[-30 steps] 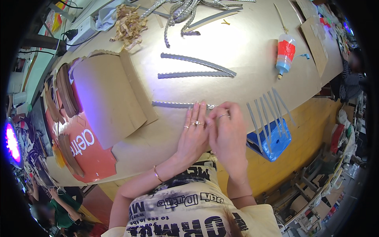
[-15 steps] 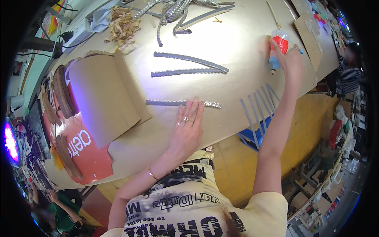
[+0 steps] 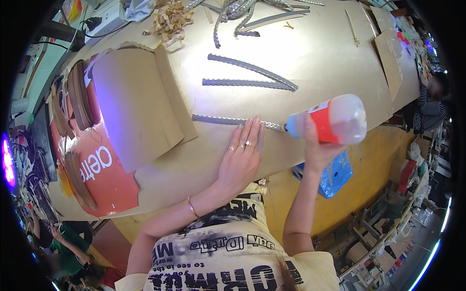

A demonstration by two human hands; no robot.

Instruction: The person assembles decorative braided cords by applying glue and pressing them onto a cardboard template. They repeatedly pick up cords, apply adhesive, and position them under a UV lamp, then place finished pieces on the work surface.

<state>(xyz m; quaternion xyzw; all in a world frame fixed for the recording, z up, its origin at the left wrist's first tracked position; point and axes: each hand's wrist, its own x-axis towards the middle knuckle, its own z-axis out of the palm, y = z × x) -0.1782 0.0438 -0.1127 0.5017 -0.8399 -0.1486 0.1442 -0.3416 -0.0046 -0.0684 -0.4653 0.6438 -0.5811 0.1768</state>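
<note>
landmark: braid [image 3: 213, 119], one, grey band with a silvery plaited edge, lying crosswise on the desk [image 3: 194, 174] in front of the person.

left hand [image 3: 241, 162], flat, palm down, fingers straight and held together, fingertips laid over the right part of the braid; rings on the fingers, a thin bracelet [image 3: 192, 207] at the wrist.

right hand [image 3: 320, 151], clamped around the bottle, just right of the braid.

bottle [image 3: 348, 116], one, translucent, red label, blue cap [image 3: 294, 126]; lies on its side in the grip, base away from the braid, dark tip pointing at the braid's right end. whether the tip touches the braid cannot be told.

upper strip [image 3: 252, 66] and lower strip [image 3: 255, 83], grey with plaited edges, beyond the braid, forming a sideways v, the right ends meeting or nearly so.

bundle [image 3: 238, 8] of silvery plaited cord, well beyond the braid; tan shavings [image 3: 169, 22], beyond the braid and to its left.

brown sheet [image 3: 133, 106], curved, just left of the braid; red sheet [image 3: 116, 189], farther left of the braid and nearer the person.

cardboard [image 3: 388, 53], beyond the braid, far to its right.

blue stool [image 3: 337, 177], right of the braid, past the desk edge, partly hidden by the right forearm.
</note>
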